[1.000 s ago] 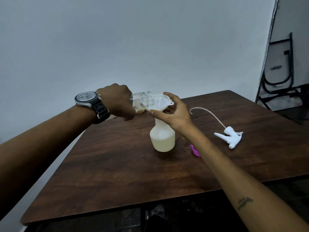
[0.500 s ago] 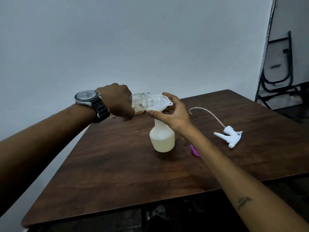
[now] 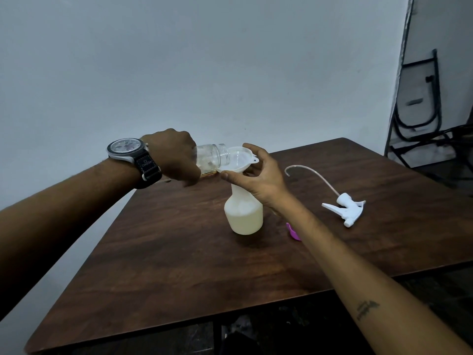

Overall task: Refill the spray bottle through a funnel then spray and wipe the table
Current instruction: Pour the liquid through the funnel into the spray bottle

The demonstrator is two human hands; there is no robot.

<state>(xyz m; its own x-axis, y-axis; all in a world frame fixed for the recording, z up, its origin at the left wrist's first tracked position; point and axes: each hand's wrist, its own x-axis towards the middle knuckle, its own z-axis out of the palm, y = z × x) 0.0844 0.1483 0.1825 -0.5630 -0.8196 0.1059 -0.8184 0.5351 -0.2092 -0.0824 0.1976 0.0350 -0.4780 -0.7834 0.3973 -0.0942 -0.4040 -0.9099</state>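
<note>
Spray bottle (image 3: 244, 216): white translucent plastic, with a round body tapering to a narrow neck. It stood upright near the middle of the table, its head off. The lower body showed a cream tint, as of liquid inside.
Funnel (image 3: 238, 160): white plastic with a wide bowl and a small tab on the rim. It sat in the bottle's neck.
Jar (image 3: 210, 158): clear glass with a threaded mouth. It was tipped on its side, the mouth over the funnel's bowl.
Left hand (image 3: 171, 157): fingers were curled round the jar's base.
Wristwatch (image 3: 128, 149): dark strap, worn on the left wrist.
Right hand (image 3: 261, 178): the thumb lay on the funnel's near rim and the fingers behind it, holding the funnel.
Trigger sprayer (image 3: 345, 208): white. It lay on the table to the right, well apart from the bottle.
Dip tube (image 3: 314, 175): clear, arching up from the sprayer.
Purple item (image 3: 293, 231): small and partly hidden behind the right forearm. Its kind could not be told.
Table (image 3: 179, 252): dark wood-grain top.
Black metal frame (image 3: 419, 103): leaned against the wall at the far right.
</note>
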